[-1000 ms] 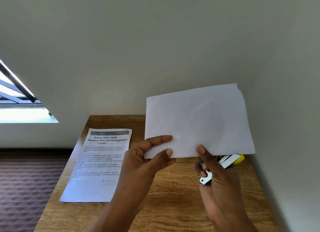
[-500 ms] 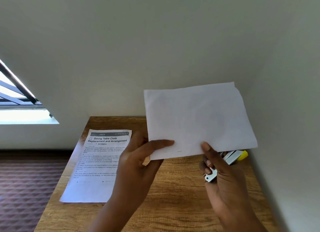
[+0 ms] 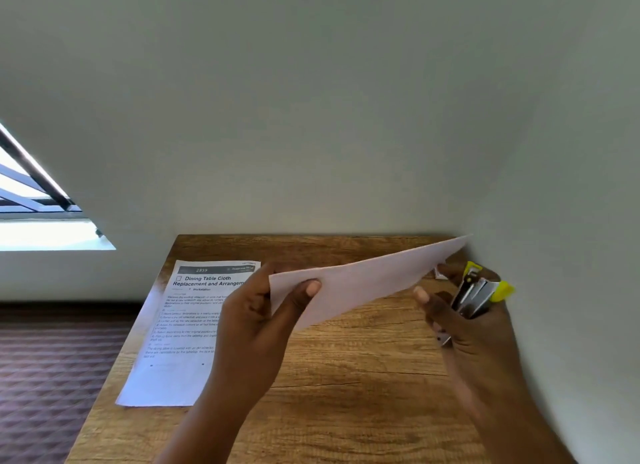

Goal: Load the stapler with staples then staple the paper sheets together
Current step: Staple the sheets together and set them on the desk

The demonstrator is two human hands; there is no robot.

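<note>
My left hand pinches the near left corner of the blank white paper sheets, which hang tilted almost flat above the wooden table. My right hand grips a silver stapler with yellow ends beside the sheets' right edge. Its thumb points up next to the paper and does not hold it. Most of the stapler's body is hidden in my palm. A small white object peeks out behind the paper's far right corner.
A printed instruction sheet lies flat on the table's left side, partly covered by my left hand. Walls close in at the back and right. A patterned floor and a bright window are on the left.
The sheets have tipped from facing me upright to lying nearly flat. My right thumb has come off the paper, and the stapler has moved out from behind it into view.
</note>
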